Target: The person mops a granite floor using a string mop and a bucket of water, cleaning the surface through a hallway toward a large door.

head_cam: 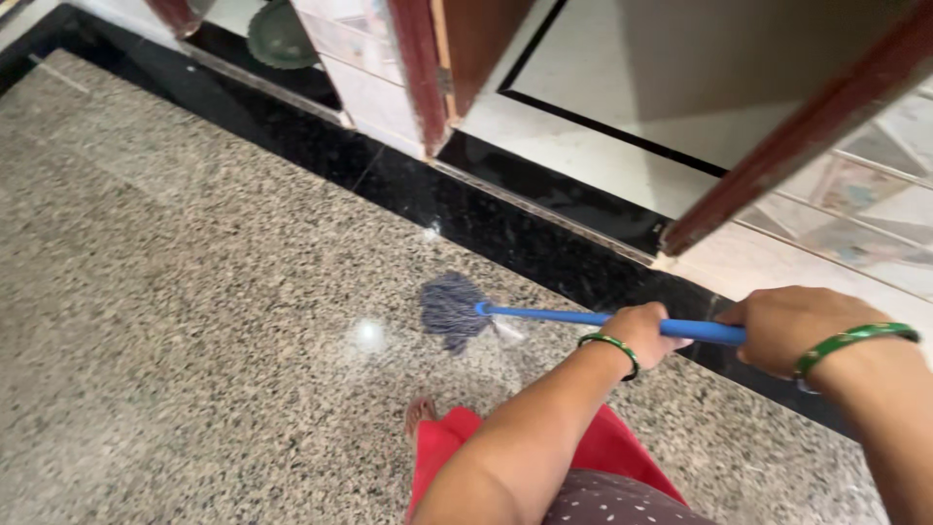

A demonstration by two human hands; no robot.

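A mop with a grey-blue string head (449, 309) rests on the speckled granite floor (194, 292). Its blue handle (554, 315) runs right towards me. My left hand (637, 335) grips the handle further down, nearer the head. My right hand (787, 331) grips the handle's upper end. Each wrist wears a green bangle. The handle between my two hands stays visible; its end is hidden inside my right fist.
A black polished border strip (505, 228) runs along the floor's far edge. Beyond it stand dark red wooden door frames (423, 68) and a pale tiled floor (622, 87). A greenish round object (280, 34) sits at the top. My bare foot (420, 413) and red garment (457, 442) are below.
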